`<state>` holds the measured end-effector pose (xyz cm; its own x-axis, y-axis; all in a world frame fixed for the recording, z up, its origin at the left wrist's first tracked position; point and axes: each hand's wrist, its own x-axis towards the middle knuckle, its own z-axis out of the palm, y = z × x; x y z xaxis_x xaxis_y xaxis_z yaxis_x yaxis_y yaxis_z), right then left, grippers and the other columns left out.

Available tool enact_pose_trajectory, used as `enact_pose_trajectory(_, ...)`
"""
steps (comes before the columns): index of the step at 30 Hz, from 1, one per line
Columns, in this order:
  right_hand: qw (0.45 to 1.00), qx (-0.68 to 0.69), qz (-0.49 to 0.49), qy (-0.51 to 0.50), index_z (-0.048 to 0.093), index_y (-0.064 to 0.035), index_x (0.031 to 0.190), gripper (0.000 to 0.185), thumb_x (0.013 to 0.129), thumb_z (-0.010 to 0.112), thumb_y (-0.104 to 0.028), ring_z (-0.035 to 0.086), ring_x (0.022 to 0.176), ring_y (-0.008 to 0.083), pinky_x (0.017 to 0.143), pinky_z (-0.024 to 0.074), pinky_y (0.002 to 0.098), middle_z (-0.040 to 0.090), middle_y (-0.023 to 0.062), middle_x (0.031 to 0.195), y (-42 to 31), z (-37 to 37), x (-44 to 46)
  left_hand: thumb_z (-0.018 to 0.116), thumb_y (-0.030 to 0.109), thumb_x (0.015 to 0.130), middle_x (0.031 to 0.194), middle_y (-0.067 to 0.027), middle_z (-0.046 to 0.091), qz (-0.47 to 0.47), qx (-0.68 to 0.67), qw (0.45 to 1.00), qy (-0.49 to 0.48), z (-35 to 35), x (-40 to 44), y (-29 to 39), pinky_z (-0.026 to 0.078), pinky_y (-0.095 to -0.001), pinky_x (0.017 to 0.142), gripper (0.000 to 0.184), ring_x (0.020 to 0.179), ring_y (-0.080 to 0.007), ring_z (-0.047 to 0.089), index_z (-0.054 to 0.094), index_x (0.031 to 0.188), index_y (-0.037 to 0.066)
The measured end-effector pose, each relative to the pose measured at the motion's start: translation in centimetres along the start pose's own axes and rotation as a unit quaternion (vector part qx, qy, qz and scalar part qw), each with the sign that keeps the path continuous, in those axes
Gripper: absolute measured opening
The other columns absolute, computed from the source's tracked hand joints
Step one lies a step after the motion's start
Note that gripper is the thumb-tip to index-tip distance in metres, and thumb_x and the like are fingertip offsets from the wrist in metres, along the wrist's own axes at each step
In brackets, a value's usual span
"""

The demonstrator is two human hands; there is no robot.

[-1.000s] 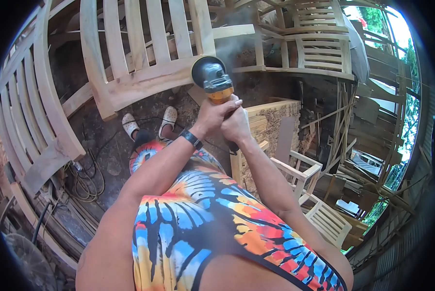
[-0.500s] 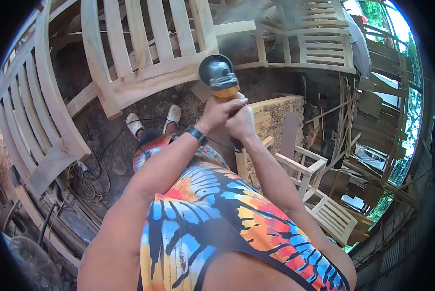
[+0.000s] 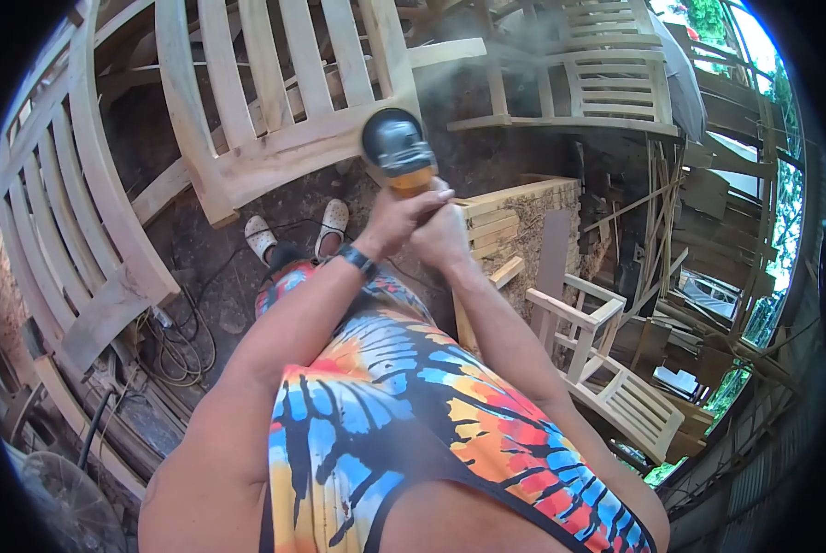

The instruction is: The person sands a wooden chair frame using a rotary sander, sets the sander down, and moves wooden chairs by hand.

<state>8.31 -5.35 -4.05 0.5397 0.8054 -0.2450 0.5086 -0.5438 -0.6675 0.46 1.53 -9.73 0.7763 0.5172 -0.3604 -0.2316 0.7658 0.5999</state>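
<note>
Both my hands are closed around an angle grinder with a yellow-orange body, a grey head and a dark round disc. My left hand, with a dark band on its wrist, grips the body just behind the head. Behind and to the right of it, my right hand wraps around the rear of the tool. The disc is at the right end of the curved rail of a pale slatted wooden frame, against or just over the wood. Fine dust hangs in the air beside the disc.
Another slatted wooden piece stands at the left. Cords lie on the dirt floor near my light clogs. Stacked boards and a small wooden frame are at the right. A round fan-like guard is at lower left.
Both hands and the angle grinder have shifted slightly left and down along the rail's end. The dust cloud has spread a little. My grip looks the same.
</note>
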Motion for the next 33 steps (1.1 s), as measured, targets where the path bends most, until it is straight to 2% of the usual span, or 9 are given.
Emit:
enact_pose_trajectory(4,0.995,-0.028,0.061,-0.076,0.064,-0.0006,0.114,0.038,0.078,0.070,-0.011,0.071,0.101,0.0461,0.084,0.0589,0.0515,0.073,0.0307,0.099,-1.4,3.9,-0.3,0.079,0.019,0.092,0.100,0.0005,0.071,-0.004,-0.016,0.998,0.054,-3.7,-2.7,1.4,0.055,-0.0272,0.081,0.023,0.090,-0.0104,0.068,0.071,0.111,0.007)
enact_pose_trajectory(7,0.998,0.011,0.038,-0.052,0.066,0.0011,0.110,0.035,0.078,0.070,-0.012,0.071,0.100,0.0462,0.085,0.0589,0.0519,0.072,0.0316,0.096,-1.5,4.5,-0.7,0.081,0.017,0.090,0.099,-0.0004,0.072,-0.010,-0.023,0.998,0.058,-3.5,-3.2,1.9,0.055,-0.0271,0.080,0.022,0.089,-0.0102,0.069,0.073,0.108,0.006)
enact_pose_trajectory(12,0.998,-0.015,0.052,0.021,0.065,-0.0019,0.115,0.038,0.080,0.072,-0.014,0.072,0.100,0.0450,0.082,0.0591,0.0503,0.073,0.0288,0.096,1.1,0.6,0.5,0.083,0.019,0.089,0.099,-0.0001,0.073,-0.010,-0.021,1.000,-0.004,-0.3,1.1,-0.2,0.054,-0.0269,0.081,0.022,0.090,-0.0094,0.068,0.074,0.104,0.006)
enact_pose_trajectory(14,0.999,-0.015,0.034,0.030,0.061,-0.0008,0.122,0.038,0.086,0.068,-0.007,0.076,0.101,0.0355,0.080,0.0583,0.0423,0.076,0.0247,0.100,2.1,-2.1,0.5,0.083,0.020,0.089,0.099,0.0002,0.073,-0.023,-0.020,0.999,-0.034,2.5,2.3,-0.6,0.053,-0.0264,0.082,0.021,0.090,-0.0088,0.068,0.075,0.103,0.006)
enact_pose_trajectory(17,0.997,-0.023,0.027,0.063,0.060,-0.0059,0.125,0.043,0.084,0.070,-0.013,0.073,0.098,0.0446,0.079,0.0588,0.0486,0.074,0.0262,0.098,3.1,-5.1,0.5,0.083,0.021,0.090,0.100,-0.0010,0.073,-0.012,0.022,0.998,-0.058,5.3,3.5,-1.1,0.055,-0.0273,0.081,0.025,0.090,-0.0098,0.068,0.073,0.107,0.006)
enact_pose_trajectory(19,0.998,-0.011,0.015,0.065,0.060,-0.0065,0.125,0.043,0.085,0.071,-0.014,0.072,0.099,0.0447,0.079,0.0583,0.0494,0.074,0.0254,0.098,2.4,-6.0,0.6,0.083,0.022,0.090,0.102,-0.0021,0.073,0.002,0.042,0.997,-0.061,6.1,4.0,-1.2,0.055,-0.0285,0.083,0.028,0.091,-0.0109,0.068,0.072,0.109,0.005)
enact_pose_trajectory(27,0.999,-0.032,-0.031,0.008,0.059,-0.0073,0.128,0.045,0.085,0.071,-0.015,0.072,0.099,0.0441,0.081,0.0589,0.0488,0.075,0.0242,0.100,1.3,-6.8,3.3,0.084,0.021,0.088,0.104,-0.0043,0.073,0.027,0.016,0.999,0.012,6.1,4.9,0.0,0.057,-0.0299,0.085,0.032,0.094,-0.0137,0.070,0.072,0.112,0.005)
enact_pose_trajectory(30,0.999,-0.037,-0.029,-0.009,0.058,-0.0041,0.123,0.047,0.081,0.076,-0.010,0.076,0.098,0.0346,0.081,0.0593,0.0411,0.076,0.0207,0.101,1.2,-6.8,4.4,0.084,0.020,0.089,0.104,-0.0044,0.074,0.034,-0.008,0.999,0.030,6.2,5.3,0.6,0.057,-0.0303,0.085,0.031,0.093,-0.0141,0.071,0.072,0.112,0.005)
enact_pose_trajectory(33,0.998,-0.046,-0.036,-0.038,0.061,-0.0071,0.123,0.044,0.082,0.074,-0.015,0.072,0.101,0.0424,0.081,0.0594,0.0475,0.075,0.0235,0.100,0.6,-7.3,5.4,0.083,0.019,0.089,0.102,-0.0036,0.074,0.041,-0.032,0.998,0.040,6.2,5.7,0.9,0.057,-0.0299,0.084,0.029,0.092,-0.0134,0.070,0.072,0.112,0.006)
